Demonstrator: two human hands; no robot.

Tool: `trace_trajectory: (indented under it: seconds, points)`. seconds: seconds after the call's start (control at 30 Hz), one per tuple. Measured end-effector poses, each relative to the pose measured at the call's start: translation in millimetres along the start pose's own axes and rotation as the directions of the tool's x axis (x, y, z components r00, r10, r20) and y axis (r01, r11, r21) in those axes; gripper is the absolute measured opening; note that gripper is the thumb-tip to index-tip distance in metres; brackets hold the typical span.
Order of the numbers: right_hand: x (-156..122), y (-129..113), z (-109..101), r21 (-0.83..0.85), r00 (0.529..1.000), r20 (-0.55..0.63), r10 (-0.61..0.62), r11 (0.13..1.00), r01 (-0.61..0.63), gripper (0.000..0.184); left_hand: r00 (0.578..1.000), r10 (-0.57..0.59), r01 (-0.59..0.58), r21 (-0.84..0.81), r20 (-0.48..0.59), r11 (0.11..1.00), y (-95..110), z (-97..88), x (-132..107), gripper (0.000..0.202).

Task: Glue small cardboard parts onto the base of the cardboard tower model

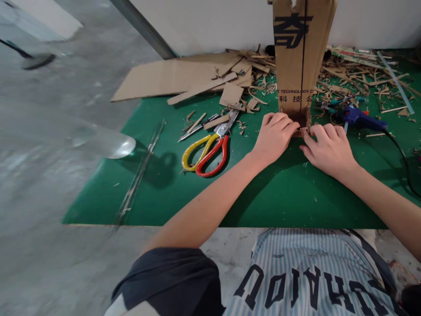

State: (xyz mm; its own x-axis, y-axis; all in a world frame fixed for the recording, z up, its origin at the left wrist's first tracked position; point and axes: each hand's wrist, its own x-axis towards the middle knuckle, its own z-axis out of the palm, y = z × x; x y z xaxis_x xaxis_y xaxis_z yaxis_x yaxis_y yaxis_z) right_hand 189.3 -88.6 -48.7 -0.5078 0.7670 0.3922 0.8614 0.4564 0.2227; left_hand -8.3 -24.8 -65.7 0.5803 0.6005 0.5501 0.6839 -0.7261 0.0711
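A tall upright cardboard piece point(297, 57) with black print stands on the green mat point(171, 193). My left hand point(274, 134) is curled, its fingers pressed against the lower left of the cardboard's base. On the lower right of that base, my right hand point(327, 147) has its fingers bent and its fingertips pinching the bottom edge. Both hands meet at the foot of the piece, where a small dark gap shows between them.
Scissors with yellow and red handles point(210, 151) lie left of my hands. A blue glue gun point(360, 118) with a black cord lies to the right. Flat cardboard sheets point(171, 77) and many offcuts point(358, 74) cover the mat's far side. Grey concrete floor point(49, 175) surrounds the mat.
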Motion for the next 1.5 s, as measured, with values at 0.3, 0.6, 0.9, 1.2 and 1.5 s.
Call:
trace_trajectory:
  seconds: [0.3,0.6,0.9,1.2,1.5]
  points:
    - [-13,28,-2,0.073,0.98,-0.171,-0.103,0.99,0.117,0.033,0.999,-0.035,0.035,-0.048,0.014,0.998,-1,-2.3,-1,0.029]
    - [-9,100,13,0.027,0.917,-0.056,0.396,0.918,-0.395,0.05,1.0,0.008,-0.008,0.02,-0.007,1.0,4,-0.7,-1,0.023]
    - [-15,99,-6,-0.163,0.763,0.303,0.571,0.82,-0.549,0.067,0.999,-0.004,0.004,0.006,-0.039,1.0,2,7.7,-1,0.029]
    - [-6,98,-23,-0.114,0.813,0.177,0.555,0.832,-0.543,0.059,0.992,-0.036,0.035,-0.007,-0.119,0.999,-7,2.7,-3,0.014]
    - [-50,63,-18,0.011,0.995,-0.048,-0.093,0.996,0.093,0.03,0.995,-0.025,0.023,-0.028,-0.096,0.999,-6,3.9,-3,0.023]
